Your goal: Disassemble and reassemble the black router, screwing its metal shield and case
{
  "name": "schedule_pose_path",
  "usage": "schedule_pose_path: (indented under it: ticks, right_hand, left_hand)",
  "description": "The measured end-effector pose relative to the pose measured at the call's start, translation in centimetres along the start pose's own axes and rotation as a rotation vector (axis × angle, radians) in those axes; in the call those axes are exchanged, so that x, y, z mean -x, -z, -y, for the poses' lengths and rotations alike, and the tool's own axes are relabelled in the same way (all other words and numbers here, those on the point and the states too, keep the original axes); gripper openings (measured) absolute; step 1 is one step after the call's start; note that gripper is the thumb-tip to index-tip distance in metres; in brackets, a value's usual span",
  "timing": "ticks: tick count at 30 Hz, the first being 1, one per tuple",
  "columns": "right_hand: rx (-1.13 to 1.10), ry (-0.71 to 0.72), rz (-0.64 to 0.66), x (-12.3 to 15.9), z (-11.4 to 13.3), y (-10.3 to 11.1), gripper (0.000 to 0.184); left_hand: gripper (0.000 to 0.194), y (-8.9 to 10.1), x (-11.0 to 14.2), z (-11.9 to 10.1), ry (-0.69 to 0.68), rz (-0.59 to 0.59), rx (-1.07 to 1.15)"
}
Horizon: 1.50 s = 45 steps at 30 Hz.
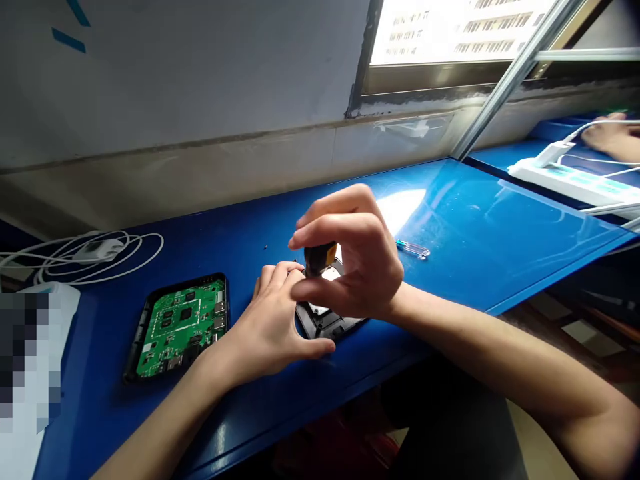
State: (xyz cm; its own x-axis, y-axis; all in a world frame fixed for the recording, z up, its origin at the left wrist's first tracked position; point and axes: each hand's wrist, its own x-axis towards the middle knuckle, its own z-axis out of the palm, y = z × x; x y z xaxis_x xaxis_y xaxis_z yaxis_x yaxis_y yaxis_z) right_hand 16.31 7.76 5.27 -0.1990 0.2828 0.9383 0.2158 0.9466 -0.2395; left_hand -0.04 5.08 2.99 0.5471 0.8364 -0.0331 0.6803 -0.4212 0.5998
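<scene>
A black plastic casing part point(330, 325) with a pale plate inside lies flat on the blue table. Around its left side is my left hand point(275, 313), thumb at the near edge and fingers at the far edge, gripping it. Above the casing part, my right hand point(357, 257) has thumb and curled fingers round the black and yellow handle of a screwdriver point(319, 259). The tool stands roughly upright, seen from its top; its tip is hidden. To the left rests a second black casing half point(131, 363) with a green circuit board point(173, 327) in it.
Beyond my right hand lies a small clear-handled screwdriver point(413, 249). A tiny screw point(265, 247) sits on the table point(240, 230). A coiled white cable with adapter point(103, 250) is at the left. Behind a metal frame point(510, 80), another person's hand point(613, 139) shows near a power strip point(575, 180).
</scene>
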Motion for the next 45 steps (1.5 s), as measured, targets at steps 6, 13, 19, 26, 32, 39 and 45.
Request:
schedule_pose_path:
  ticks: [6, 13, 19, 26, 32, 39, 45]
  right_hand:
    - [-0.013, -0.089, 0.090, -0.1, -0.1, 0.5, 0.035]
    - [0.081, -0.010, -0.012, -0.3, -0.8, 0.6, 0.020]
    - [0.113, -0.118, 0.095, -0.1, -0.4, 1.5, 0.028]
    - [0.174, -0.037, 0.067, 0.7, -0.9, 1.2, 0.037]
    - [0.157, -0.180, -0.121, 0.8, -3.1, 1.3, 0.037]
    - [0.246, -0.382, -0.136, 0.9, -5.8, 1.3, 0.037]
    - [0.210, -0.449, -0.065, 1.5, -7.2, 0.9, 0.034]
  left_hand:
    - [0.058, -0.2, -0.1, 0.3, 0.008, -0.003, -0.022]
    - [0.057, -0.4, 0.2, 0.4, 0.023, -0.032, 0.007]
    - [0.055, -0.3, 0.0, 0.1, 0.065, -0.001, 0.011]
    - [0.050, -0.2, -0.1, -0.2, 0.098, 0.005, 0.003]
    - [0.081, -0.6, 0.2, 0.2, 0.162, -0.001, 0.061]
    - [0.089, -0.1, 0.8, 0.9, 0.174, 0.038, 0.072]
    - [0.098, 0.9, 1.7, 1.0, 0.202, 0.118, -0.029]
